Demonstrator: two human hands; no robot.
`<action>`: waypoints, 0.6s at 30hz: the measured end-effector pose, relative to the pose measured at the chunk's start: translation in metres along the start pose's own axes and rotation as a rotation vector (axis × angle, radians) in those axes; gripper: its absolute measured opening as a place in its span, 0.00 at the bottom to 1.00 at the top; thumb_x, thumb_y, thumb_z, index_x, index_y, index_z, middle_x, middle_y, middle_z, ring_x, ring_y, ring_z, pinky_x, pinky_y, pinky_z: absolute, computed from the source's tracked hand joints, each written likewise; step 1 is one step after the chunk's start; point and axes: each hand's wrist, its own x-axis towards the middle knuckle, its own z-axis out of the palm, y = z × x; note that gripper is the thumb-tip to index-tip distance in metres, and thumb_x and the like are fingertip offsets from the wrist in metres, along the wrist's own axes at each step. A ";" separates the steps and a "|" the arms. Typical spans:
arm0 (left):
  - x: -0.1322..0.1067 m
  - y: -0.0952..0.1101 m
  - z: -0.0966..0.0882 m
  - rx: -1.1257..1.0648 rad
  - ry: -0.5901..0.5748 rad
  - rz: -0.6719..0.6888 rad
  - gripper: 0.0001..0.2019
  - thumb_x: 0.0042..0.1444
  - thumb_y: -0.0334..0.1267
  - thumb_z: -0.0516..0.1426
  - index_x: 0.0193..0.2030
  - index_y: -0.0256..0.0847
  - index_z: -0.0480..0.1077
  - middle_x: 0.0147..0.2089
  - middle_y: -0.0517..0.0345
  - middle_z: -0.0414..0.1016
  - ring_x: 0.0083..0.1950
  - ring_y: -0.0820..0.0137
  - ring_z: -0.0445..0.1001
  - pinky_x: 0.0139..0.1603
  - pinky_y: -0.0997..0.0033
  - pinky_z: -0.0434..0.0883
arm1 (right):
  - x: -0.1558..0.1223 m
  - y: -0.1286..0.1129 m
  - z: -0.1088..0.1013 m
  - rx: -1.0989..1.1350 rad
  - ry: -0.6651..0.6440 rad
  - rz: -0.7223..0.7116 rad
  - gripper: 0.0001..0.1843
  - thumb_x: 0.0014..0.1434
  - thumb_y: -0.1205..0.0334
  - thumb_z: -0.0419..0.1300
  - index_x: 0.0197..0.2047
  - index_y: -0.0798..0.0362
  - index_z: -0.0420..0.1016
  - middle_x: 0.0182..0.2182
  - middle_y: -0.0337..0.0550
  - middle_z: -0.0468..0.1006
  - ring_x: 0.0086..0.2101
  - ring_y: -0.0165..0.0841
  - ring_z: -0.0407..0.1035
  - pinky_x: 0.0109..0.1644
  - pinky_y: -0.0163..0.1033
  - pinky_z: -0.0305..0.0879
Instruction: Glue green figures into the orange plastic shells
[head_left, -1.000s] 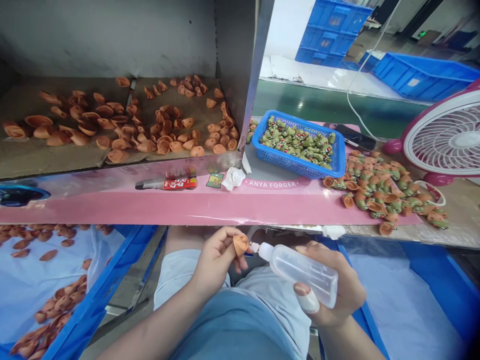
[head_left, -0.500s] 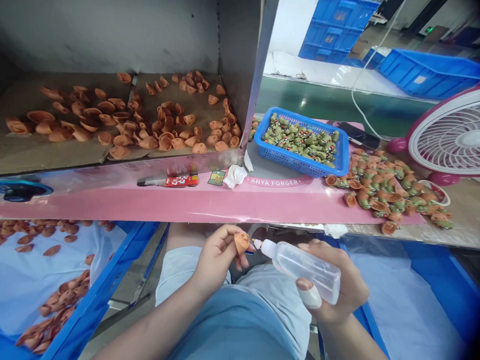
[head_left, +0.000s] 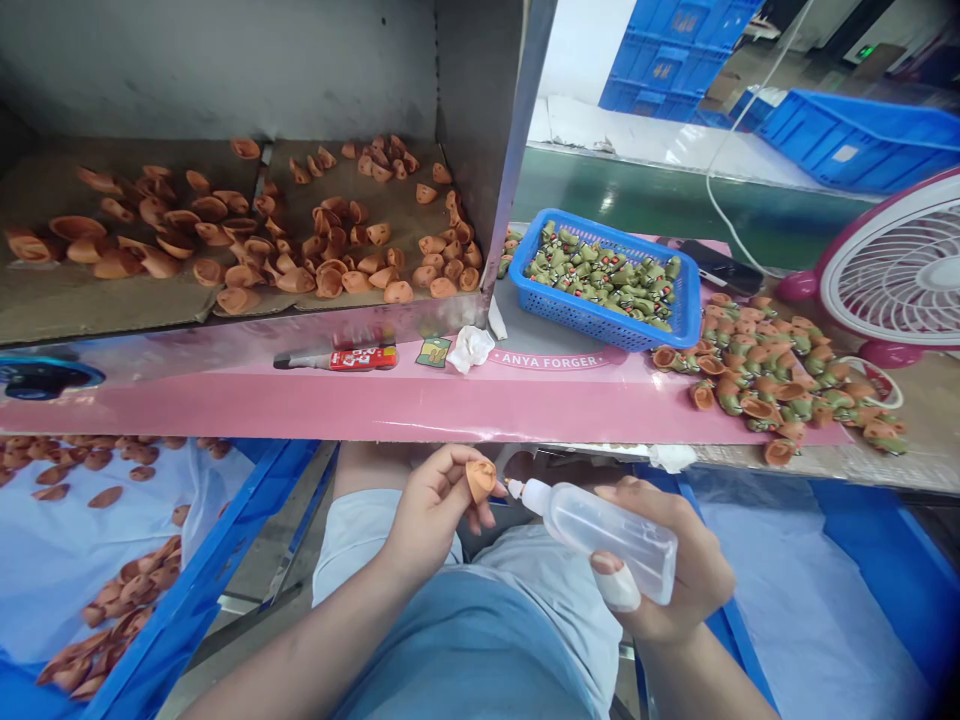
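Pinching a small orange hollow shell (head_left: pixel 481 480) between thumb and fingertips, the left hand (head_left: pixel 431 510) holds it up above the lap, while the right hand (head_left: pixel 675 570) curls closed around a clear plastic squeeze bottle (head_left: pixel 611 530), its tip pointing at the shell, just beside it; whether they touch cannot be told. To the left, a blue-framed bin (head_left: pixel 199 545) lined with white plastic holds scattered orange shells; another lined bin (head_left: pixel 862 510) sits to the right. Beyond, on a pink board (head_left: pixel 375 412), a blue mesh basket (head_left: pixel 604 285) is packed with green figurines, more lie loose beside a white-and-pink fan (head_left: pixel 900 270), and a metal shelf (head_left: pixel 469 150) carries piles of orange shells on cardboard. Blue crates (head_left: pixel 855 135) stand farthest.
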 end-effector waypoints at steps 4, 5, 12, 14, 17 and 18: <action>0.000 -0.001 -0.001 0.002 0.002 0.008 0.04 0.52 0.35 0.54 0.33 0.38 0.63 0.25 0.62 0.73 0.20 0.78 0.67 0.18 0.80 0.63 | 0.000 0.000 0.000 -0.003 -0.009 -0.002 0.15 0.46 0.63 0.59 0.39 0.59 0.68 0.25 0.42 0.70 0.25 0.33 0.66 0.26 0.38 0.63; 0.001 -0.001 -0.001 0.003 0.002 0.010 0.04 0.52 0.35 0.54 0.33 0.38 0.63 0.25 0.62 0.73 0.20 0.78 0.67 0.18 0.80 0.63 | 0.000 0.000 0.000 0.005 -0.013 -0.003 0.15 0.46 0.63 0.59 0.39 0.59 0.68 0.25 0.42 0.70 0.25 0.33 0.66 0.26 0.38 0.63; 0.002 -0.001 -0.001 0.020 0.008 0.021 0.03 0.52 0.35 0.54 0.33 0.38 0.63 0.26 0.61 0.72 0.20 0.78 0.67 0.18 0.80 0.63 | -0.001 0.000 0.001 0.033 -0.045 0.003 0.14 0.46 0.64 0.59 0.38 0.60 0.68 0.24 0.43 0.69 0.24 0.33 0.66 0.25 0.38 0.63; 0.002 -0.002 -0.002 0.024 0.013 0.024 0.04 0.52 0.35 0.54 0.33 0.38 0.63 0.26 0.61 0.72 0.20 0.78 0.67 0.18 0.80 0.63 | 0.000 -0.001 0.001 0.020 -0.050 -0.004 0.14 0.47 0.64 0.58 0.38 0.59 0.68 0.24 0.43 0.69 0.24 0.32 0.65 0.25 0.38 0.63; 0.002 -0.003 -0.002 0.030 0.014 0.028 0.04 0.52 0.35 0.54 0.33 0.39 0.63 0.26 0.61 0.73 0.20 0.77 0.67 0.18 0.79 0.63 | 0.001 -0.002 0.001 0.017 -0.057 -0.005 0.14 0.47 0.64 0.58 0.38 0.59 0.67 0.24 0.42 0.69 0.23 0.32 0.65 0.23 0.36 0.62; 0.002 -0.003 -0.002 0.033 0.012 0.029 0.03 0.52 0.35 0.53 0.33 0.39 0.63 0.27 0.61 0.73 0.20 0.77 0.67 0.18 0.79 0.63 | 0.001 -0.003 0.001 0.016 -0.060 -0.006 0.14 0.47 0.64 0.58 0.38 0.59 0.67 0.23 0.42 0.69 0.23 0.32 0.65 0.22 0.36 0.61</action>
